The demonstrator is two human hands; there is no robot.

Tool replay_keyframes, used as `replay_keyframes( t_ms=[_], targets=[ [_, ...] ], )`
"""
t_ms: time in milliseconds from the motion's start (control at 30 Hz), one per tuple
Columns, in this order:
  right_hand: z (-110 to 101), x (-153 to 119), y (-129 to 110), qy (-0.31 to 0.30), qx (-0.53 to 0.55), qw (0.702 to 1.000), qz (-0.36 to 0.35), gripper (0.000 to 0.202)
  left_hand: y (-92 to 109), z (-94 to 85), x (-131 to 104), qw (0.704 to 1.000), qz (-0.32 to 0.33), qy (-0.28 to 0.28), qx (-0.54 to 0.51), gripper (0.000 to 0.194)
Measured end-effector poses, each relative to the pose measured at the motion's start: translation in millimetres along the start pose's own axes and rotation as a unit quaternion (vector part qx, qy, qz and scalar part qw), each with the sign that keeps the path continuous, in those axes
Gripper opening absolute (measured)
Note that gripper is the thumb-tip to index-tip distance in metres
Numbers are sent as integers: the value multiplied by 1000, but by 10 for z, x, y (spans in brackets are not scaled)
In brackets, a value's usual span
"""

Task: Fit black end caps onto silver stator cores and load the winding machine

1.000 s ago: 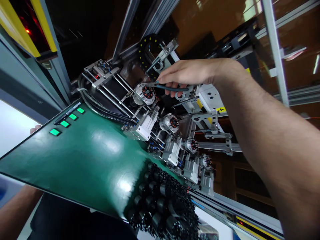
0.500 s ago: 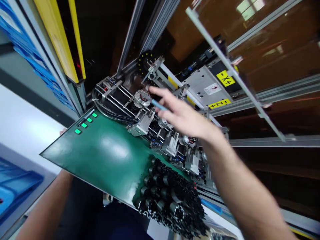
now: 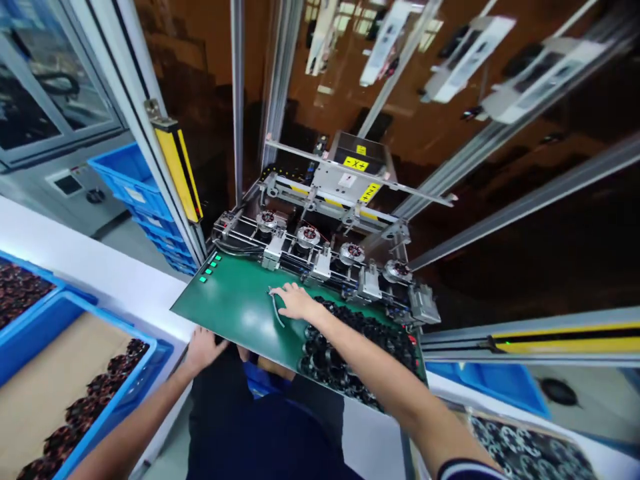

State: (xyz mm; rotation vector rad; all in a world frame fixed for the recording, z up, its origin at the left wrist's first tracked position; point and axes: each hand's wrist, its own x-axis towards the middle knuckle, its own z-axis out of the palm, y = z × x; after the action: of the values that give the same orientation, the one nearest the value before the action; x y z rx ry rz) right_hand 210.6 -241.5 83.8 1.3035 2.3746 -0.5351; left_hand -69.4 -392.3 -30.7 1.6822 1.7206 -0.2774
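Note:
Over the green work surface (image 3: 240, 300), my right hand (image 3: 294, 301) has its fingers closed round a thin grey tool (image 3: 277, 312) with curved handles. My left hand (image 3: 203, 348) rests at the near left edge of the surface, thumb and fingers apart, holding nothing. Many black ring-shaped parts (image 3: 340, 340) stand piled under and beside my right forearm. Behind them is a row of metal fixtures (image 3: 320, 263) with round wound parts (image 3: 308, 237) seated in it.
Blue bins (image 3: 145, 347) with dark red parts stand at the left. A yellow safety bar (image 3: 179, 170) rises at the left post, another yellow bar (image 3: 575, 339) is at the right. Metal rods and a plate (image 3: 345, 177) sit behind the fixtures. Green lit buttons (image 3: 210, 265) mark the left corner.
My right hand has drawn back from the fixtures to the green surface with the tool. The view has widened and turned. My left hand, mostly hidden before, now shows at the near edge.

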Motion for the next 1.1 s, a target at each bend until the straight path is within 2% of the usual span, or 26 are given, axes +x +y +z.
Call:
replay_keyframes(
  t_ms=[67,133,200,233,267,333,400,467,533,633,733,833,933,1000,1100],
  targets=[
    [-263,13,119,-14,9,1000,-24,51,51,-77,-157,999,25,-43,13,72],
    [-603,64,298,-15,24,999,-39,50,81,-282,-268,991,79,-105,5,79],
    [-974,138,518,8,36,999,-24,50,128,-661,-260,981,141,-133,-18,78],
    [-1150,177,632,28,39,999,-4,49,170,-909,-196,978,167,-120,-30,79],
    [-1308,214,740,49,42,998,22,50,230,-1184,-91,978,186,-87,-41,84],
    [-1544,277,914,83,46,992,82,52,403,-1764,223,978,201,22,-50,93],
    [-1650,338,1015,88,56,985,137,53,627,-2298,619,972,194,128,-39,90],
    [-1647,415,1049,61,74,980,175,52,855,-2713,1027,964,181,196,-13,81],
    [-1589,515,1047,20,92,976,199,51,1044,-2983,1397,958,168,230,18,73],
    [-1520,689,1050,-40,110,969,220,50,1234,-3165,1844,961,144,229,65,62],
    [-1525,842,1084,-86,124,961,231,50,1358,-3200,2161,965,118,205,108,54],
    [-1585,931,1096,-111,131,957,235,51,1494,-3193,2359,966,100,192,143,53],
    [-1705,916,1063,-118,120,957,236,51,1666,-3237,2437,964,90,190,163,53],
    [-1813,830,1042,-114,104,961,231,50,1761,-3329,2418,963,90,193,166,54],
    [-1917,593,1027,-90,71,972,207,50,1728,-3504,2297,959,108,210,157,57]
  ],
)
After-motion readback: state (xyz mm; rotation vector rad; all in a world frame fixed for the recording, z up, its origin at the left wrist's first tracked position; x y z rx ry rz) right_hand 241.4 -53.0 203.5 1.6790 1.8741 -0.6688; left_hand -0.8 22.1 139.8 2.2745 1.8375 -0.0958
